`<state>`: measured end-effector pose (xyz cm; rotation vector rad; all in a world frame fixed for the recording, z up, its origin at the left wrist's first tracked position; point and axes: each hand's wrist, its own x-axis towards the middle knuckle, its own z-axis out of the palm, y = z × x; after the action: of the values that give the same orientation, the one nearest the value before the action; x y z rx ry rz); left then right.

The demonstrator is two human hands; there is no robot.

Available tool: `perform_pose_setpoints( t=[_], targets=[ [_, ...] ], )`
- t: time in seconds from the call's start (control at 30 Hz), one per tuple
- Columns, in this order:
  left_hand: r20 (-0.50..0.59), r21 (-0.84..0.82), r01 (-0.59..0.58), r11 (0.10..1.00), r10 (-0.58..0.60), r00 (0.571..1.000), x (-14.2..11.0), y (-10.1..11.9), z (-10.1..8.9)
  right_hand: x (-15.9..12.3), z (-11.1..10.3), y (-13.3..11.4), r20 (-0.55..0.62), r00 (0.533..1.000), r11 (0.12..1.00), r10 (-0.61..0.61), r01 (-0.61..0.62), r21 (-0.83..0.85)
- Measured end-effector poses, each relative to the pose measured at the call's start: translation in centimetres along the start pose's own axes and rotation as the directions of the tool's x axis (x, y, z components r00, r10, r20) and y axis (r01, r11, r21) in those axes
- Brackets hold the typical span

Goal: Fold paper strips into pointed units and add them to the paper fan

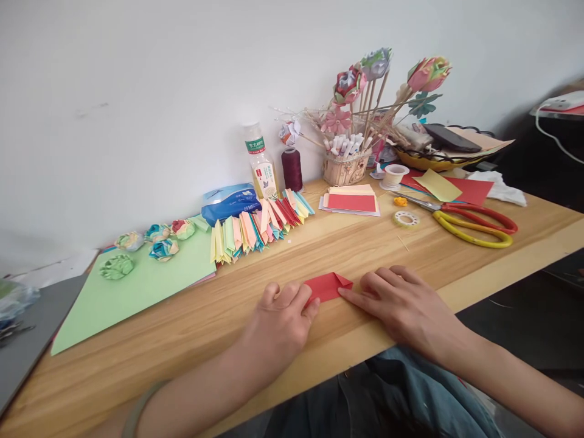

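A small red paper strip (323, 287) lies on the wooden table, one corner at its right end folded over into a triangle. My left hand (285, 313) grips the strip's left end, thumb in front and the other fingers curled behind. At the folded corner, my right hand (396, 301) presses the paper with an outstretched digit while its other fingers are bent. The right hand's fingertips are partly hidden. Behind both hands stands a row of folded paper pieces (249, 231) in several colours.
Behind the right hand lie scissors (474, 219), a tape roll (406, 219) and a stack of paper slips (350, 202). Paper flowers (117, 266) rest on green sheets (137, 304) at left. A bottle (262, 164), thread spool (292, 170) and flower basket (345, 169) stand by the wall.
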<state>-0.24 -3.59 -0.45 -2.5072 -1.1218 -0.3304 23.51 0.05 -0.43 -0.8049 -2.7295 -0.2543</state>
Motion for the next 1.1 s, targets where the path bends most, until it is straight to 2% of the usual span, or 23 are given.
perform_pose_setpoints(
  t=[0.17, 0.4, 0.53, 0.63, 0.7, 0.77, 0.9, 0.97, 1.03, 1.1],
  targets=[
    [0.116, -0.011, -0.061, 0.998, 0.062, 0.991, -0.1, -1.3, -1.0, -0.7, 0.6, 1.0, 0.024, 0.999, 0.997, 0.049, -0.05, 0.059],
    [0.304, -0.094, -0.089, 0.992, 0.114, 0.946, 0.5, -2.5, -2.1, -0.8, 0.8, 1.7, 0.077, 0.995, 0.982, 0.058, -0.071, 0.176],
    [0.358, -0.163, -0.046, 0.986, 0.103, 0.928, 0.8, -3.0, -2.5, -1.0, 0.4, 1.7, 0.019, 0.999, 0.975, -0.027, 0.022, 0.22],
    [0.354, -0.1, 0.001, 0.995, 0.035, 0.935, 1.0, -2.8, -2.3, -0.9, 0.1, 0.3, -0.084, 0.991, 0.97, -0.105, 0.12, 0.212],
    [0.336, -0.013, 0.039, 0.999, -0.032, 0.941, 1.1, -2.5, -2.0, -0.5, 0.1, -1.4, -0.121, 0.985, 0.97, -0.119, 0.142, 0.199],
    [0.309, 0.009, 0.085, 0.996, -0.084, 0.947, 1.2, -2.2, -1.5, 0.2, 0.2, -3.5, -0.069, 0.993, 0.967, -0.097, 0.111, 0.229],
    [0.247, -0.163, 0.198, 0.967, -0.154, 0.957, 1.2, -2.0, -0.6, 1.7, 0.2, -6.4, 0.009, 0.999, 0.943, -0.045, 0.04, 0.331],
    [0.238, -0.239, 0.238, 0.941, -0.181, 0.954, 1.1, -2.2, -0.3, 2.1, 0.1, -6.3, -0.021, 0.994, 0.9, -0.11, 0.109, 0.422],
    [0.252, -0.293, 0.251, 0.923, -0.179, 0.951, 0.9, -2.4, -0.1, 2.2, 0.0, -5.2, -0.108, 0.989, 0.87, -0.103, 0.142, 0.472],
    [0.258, -0.328, 0.241, 0.914, -0.159, 0.953, 0.8, -2.7, 0.1, 2.4, 0.2, -3.5, -0.136, 0.991, 0.893, 0.015, 0.048, 0.447]
  ],
)
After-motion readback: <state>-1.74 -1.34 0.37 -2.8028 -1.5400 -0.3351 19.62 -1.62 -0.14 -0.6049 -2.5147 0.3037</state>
